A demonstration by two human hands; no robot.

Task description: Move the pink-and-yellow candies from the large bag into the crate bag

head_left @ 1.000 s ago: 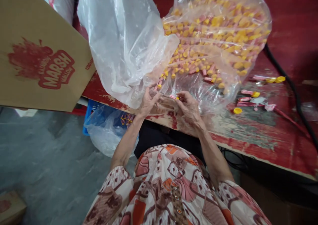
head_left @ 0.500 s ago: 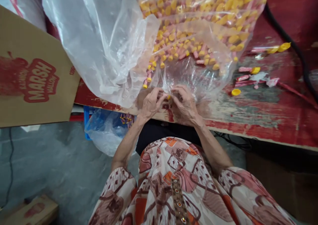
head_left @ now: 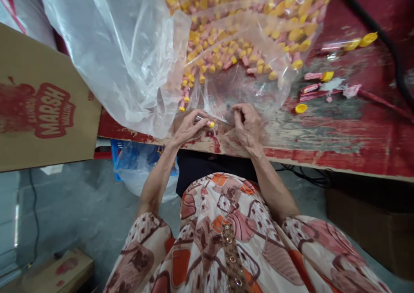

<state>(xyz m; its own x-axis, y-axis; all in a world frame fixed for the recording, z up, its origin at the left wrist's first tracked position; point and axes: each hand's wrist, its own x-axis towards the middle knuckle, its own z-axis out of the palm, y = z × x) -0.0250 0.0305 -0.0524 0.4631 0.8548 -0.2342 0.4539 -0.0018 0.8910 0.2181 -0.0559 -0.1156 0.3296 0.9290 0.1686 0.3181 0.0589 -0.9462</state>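
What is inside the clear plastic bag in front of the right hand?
Many pink pieces with yellow caps show through the clear bag. What lies beneath them is covered and cannot be seen.

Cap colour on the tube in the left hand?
The cap is yellow; head view shows it best.

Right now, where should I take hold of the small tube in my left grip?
Probably by the yellow end, coming from the right: the tube slants through your left grip, which partly hides it, while that end pokes out rightward, uncovered.
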